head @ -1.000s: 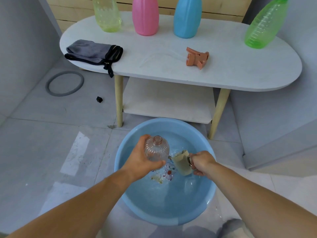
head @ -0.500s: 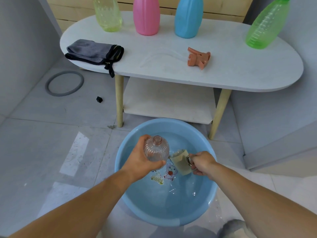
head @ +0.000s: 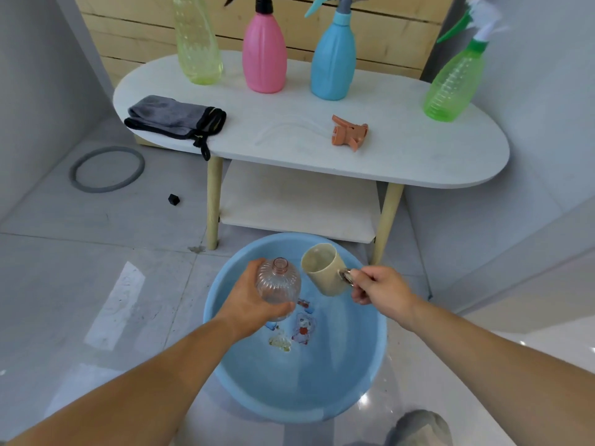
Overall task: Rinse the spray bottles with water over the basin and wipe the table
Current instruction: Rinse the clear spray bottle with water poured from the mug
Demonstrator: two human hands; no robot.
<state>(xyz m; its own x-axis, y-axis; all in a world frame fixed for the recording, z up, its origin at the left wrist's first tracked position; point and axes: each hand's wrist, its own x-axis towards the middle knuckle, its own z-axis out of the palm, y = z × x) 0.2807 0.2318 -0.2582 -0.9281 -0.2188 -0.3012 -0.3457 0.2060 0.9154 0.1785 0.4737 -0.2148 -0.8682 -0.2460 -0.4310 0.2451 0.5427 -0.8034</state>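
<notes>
Over the blue basin [head: 370, 375] on the floor, my left hand [head: 248, 300] grips a clear ribbed bottle [head: 278, 284] with its neck open and no sprayer on it. My right hand [head: 376, 284] holds a beige cup [head: 322, 268] by its handle, tipped with its mouth toward the bottle's neck. On the white oval table [head: 418, 156] lie the bottle's orange spray head [head: 349, 133] and a folded grey cloth [head: 174, 119]. Yellow-green [head: 196, 43], pink [head: 264, 56], blue [head: 333, 59] and green [head: 454, 85] spray bottles stand along the table's back.
The table has wooden legs [head: 214, 201] and a lower shelf [head: 299, 204] just behind the basin. A grey ring [head: 108, 169] and a small black piece [head: 174, 199] lie on the tiled floor to the left. Walls close in on both sides.
My right hand has lifted the cup out of the basin and up beside the bottle's neck. The view has tilted upward, so the spray bottles' tops now show.
</notes>
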